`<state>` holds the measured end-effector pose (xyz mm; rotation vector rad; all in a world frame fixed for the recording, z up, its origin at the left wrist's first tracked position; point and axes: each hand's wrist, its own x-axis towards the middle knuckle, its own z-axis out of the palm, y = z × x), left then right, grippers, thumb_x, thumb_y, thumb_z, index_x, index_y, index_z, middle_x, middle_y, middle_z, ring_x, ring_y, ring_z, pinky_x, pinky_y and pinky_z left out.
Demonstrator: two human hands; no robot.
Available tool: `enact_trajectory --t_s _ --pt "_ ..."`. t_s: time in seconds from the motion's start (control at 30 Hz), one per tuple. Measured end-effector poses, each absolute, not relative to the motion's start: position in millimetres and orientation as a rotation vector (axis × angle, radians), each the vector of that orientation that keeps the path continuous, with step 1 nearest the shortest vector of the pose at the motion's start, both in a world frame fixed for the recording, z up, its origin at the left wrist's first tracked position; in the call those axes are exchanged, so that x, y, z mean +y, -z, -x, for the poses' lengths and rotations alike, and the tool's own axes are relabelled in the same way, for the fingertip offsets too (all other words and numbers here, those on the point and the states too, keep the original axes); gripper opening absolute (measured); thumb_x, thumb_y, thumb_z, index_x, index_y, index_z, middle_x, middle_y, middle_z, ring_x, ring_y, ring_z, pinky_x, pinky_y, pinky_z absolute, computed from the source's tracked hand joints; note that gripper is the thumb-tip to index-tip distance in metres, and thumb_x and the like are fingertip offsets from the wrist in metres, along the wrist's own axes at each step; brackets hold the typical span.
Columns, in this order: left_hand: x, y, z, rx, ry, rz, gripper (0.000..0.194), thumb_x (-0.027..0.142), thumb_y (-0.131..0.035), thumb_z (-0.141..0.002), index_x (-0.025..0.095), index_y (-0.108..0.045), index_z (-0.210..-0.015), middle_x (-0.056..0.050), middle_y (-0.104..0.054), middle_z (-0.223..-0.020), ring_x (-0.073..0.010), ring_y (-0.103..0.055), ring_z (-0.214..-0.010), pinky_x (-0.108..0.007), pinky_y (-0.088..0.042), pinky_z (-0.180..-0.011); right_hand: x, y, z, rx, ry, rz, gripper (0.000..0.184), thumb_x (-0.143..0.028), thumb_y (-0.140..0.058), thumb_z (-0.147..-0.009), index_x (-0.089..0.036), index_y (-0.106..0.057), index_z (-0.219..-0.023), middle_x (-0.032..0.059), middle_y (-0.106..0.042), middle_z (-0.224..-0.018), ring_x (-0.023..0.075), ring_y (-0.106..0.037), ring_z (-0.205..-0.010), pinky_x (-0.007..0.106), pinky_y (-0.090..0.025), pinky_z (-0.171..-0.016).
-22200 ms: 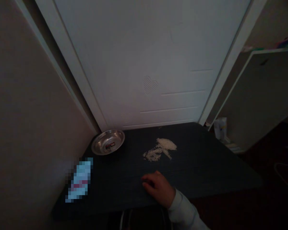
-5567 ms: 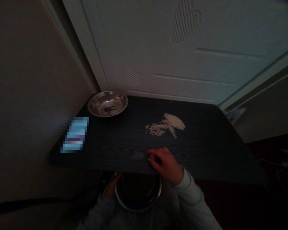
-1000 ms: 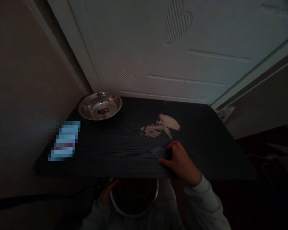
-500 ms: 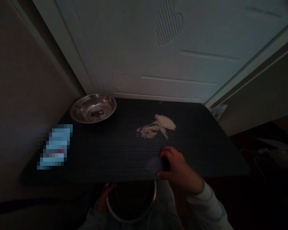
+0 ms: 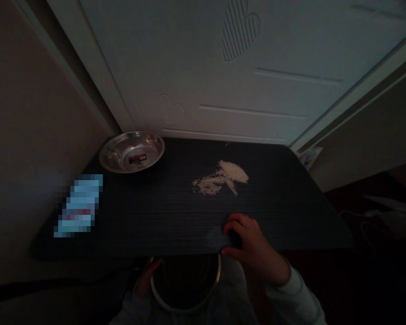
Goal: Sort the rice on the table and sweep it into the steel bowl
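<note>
White grains that look like rice (image 5: 235, 172) lie in a heap on the dark table (image 5: 149, 216), with a thinner scatter to the left. My right hand (image 5: 248, 237) rests at the table's front edge, nearer to me than the grains. Its fingers are curved and apart from the thumb, and nothing shows between them. A faint pale patch (image 5: 216, 238) is on the tabletop just left of the fingers. Below the edge, my left hand (image 5: 147, 277) grips the left side of a round pot (image 5: 219, 275) with a pale metal rim. The pot's inside is too dark to make out.
A shiny metal bowl (image 5: 150, 158) with a label inside stands at the table's back left corner. In front of it lies a blurred-out blue-white packet (image 5: 81, 205). A white panel with heart patterns (image 5: 196, 76) rises behind the table. Cables (image 5: 365, 225) lie in shadow at the right.
My right hand has drawn slightly down toward me. The pale patch beside it looks fainter. My left hand and the pot have barely moved.
</note>
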<state>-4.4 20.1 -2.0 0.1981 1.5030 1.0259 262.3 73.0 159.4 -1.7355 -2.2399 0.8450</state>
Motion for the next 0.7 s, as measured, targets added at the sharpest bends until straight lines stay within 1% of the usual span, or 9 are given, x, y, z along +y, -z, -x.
enact_trajectory --t_s 0.03,0.13,0.2,0.37,0.43,0.57,0.63,0.7 --pt "21.5 -4.9 2.4 1.493 -1.015 -0.197 0.010 0.027 -0.069 -0.044 0.026 -0.059 -0.046 -0.006 -0.072 -0.065 -0.0323 -0.057 -0.102 -0.044 -0.039 -0.093 72.2 -159.3 -261.7 -2.231 -0.843 1.744 0.036 -0.029 -0.071 -0.062 -0.021 -0.056 -0.094 0.0067 -0.051 -0.111 0.0232 -0.046 -0.102 0.039 -0.033 -0.087" --pt "24.7 -25.8 -3.7 1.483 -1.007 -0.218 0.012 0.030 -0.069 -0.044 0.027 -0.058 -0.046 -0.005 -0.073 -0.067 -0.0318 -0.055 -0.105 -0.043 -0.039 -0.094 69.7 -158.3 -260.8 -2.209 -0.806 1.759 0.052 -0.028 -0.071 -0.061 -0.019 -0.052 -0.109 0.0092 -0.049 -0.116 0.0246 -0.044 -0.106 0.040 -0.033 -0.089" --pt "26.2 -37.0 -6.8 1.503 -0.998 -0.245 0.013 0.032 -0.069 -0.044 0.027 -0.058 -0.046 -0.004 -0.073 -0.068 -0.0320 -0.054 -0.106 -0.043 -0.038 -0.095 68.4 -157.5 -261.2 -2.222 -0.790 1.735 0.057 -0.030 -0.071 -0.062 -0.020 -0.050 -0.114 0.0095 -0.048 -0.118 0.0253 -0.043 -0.107 0.041 -0.033 -0.090" --pt "28.9 -50.1 -6.7 1.553 -0.882 -0.254 0.015 0.032 -0.069 -0.041 0.026 -0.055 -0.043 -0.009 -0.072 -0.067 -0.0363 -0.048 -0.112 -0.048 -0.035 -0.097 66.7 -154.8 -263.0 -2.236 -0.767 1.698 0.049 -0.034 -0.071 -0.062 -0.023 -0.055 -0.107 0.0080 -0.051 -0.115 0.0257 -0.045 -0.105 0.042 -0.035 -0.089" --pt "29.6 -51.9 -5.2 1.546 -0.877 -0.267 0.014 0.030 -0.069 -0.040 0.026 -0.055 -0.042 -0.009 -0.072 -0.066 -0.0368 -0.049 -0.111 -0.048 -0.036 -0.096 65.5 -153.5 -262.9 -2.222 -0.748 1.716 0.051 -0.033 -0.071 -0.062 -0.024 -0.054 -0.109 0.0083 -0.050 -0.116 0.0259 -0.046 -0.105 0.042 -0.035 -0.089" --pt "30.3 -52.4 -6.9 1.496 -0.927 -0.281 0.016 0.030 -0.069 -0.040 0.027 -0.053 -0.040 -0.006 -0.072 -0.065 -0.0342 -0.053 -0.106 -0.045 -0.038 -0.095 60.9 -150.1 -262.0 -2.222 -0.684 1.714 0.057 -0.034 -0.072 -0.061 -0.023 -0.052 -0.113 0.0094 -0.051 -0.115 0.0262 -0.047 -0.103 0.041 -0.036 -0.087" --pt "30.2 -49.0 -9.2 1.485 -0.945 -0.240 0.017 0.031 -0.068 -0.042 0.027 -0.052 -0.039 -0.005 -0.072 -0.064 -0.0329 -0.056 -0.103 -0.044 -0.038 -0.094 57.7 -148.2 -261.7 -2.243 -0.644 1.675 0.051 -0.033 -0.072 -0.061 -0.024 -0.055 -0.108 0.0086 -0.052 -0.112 0.0261 -0.047 -0.102 0.041 -0.036 -0.086" --pt "29.3 -41.6 -8.9 1.511 -0.940 -0.208 0.016 0.031 -0.068 -0.043 0.027 -0.052 -0.040 -0.005 -0.071 -0.062 -0.0320 -0.057 -0.101 -0.044 -0.038 -0.094 54.6 -146.6 -262.1 -2.255 -0.628 1.621 0.039 -0.035 -0.070 -0.064 -0.025 -0.058 -0.099 0.0071 -0.055 -0.107 0.0251 -0.048 -0.099 0.041 -0.035 -0.084"
